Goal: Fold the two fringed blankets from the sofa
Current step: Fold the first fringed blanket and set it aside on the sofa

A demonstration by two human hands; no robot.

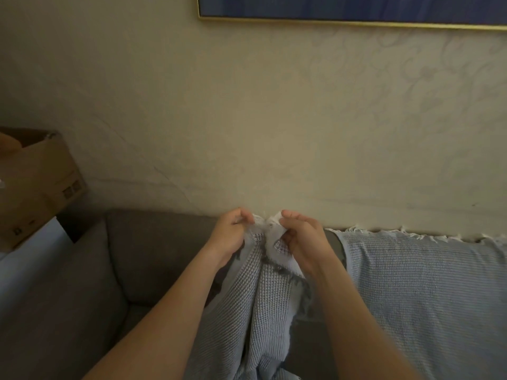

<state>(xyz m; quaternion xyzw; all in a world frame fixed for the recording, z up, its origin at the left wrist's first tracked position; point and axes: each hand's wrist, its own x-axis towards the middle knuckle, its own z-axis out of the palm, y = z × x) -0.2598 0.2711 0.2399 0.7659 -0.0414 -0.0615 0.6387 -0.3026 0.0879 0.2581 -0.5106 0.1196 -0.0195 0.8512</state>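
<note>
A pale blue waffle-weave blanket (pixel 260 305) hangs in long folds in front of me, held up by its top edge. My left hand (pixel 233 234) pinches that edge on the left and my right hand (pixel 300 237) pinches it on the right, the two hands close together. A second pale blue blanket (pixel 428 283) with a white fringe along its top lies spread over the backrest and seat of the grey sofa (pixel 153 259) on the right.
A cardboard box (pixel 38 182) stands at the left on a white surface beside the sofa arm. A cream patterned wall rises behind the sofa, with a gold-framed picture (pixel 351 9) hanging at the top.
</note>
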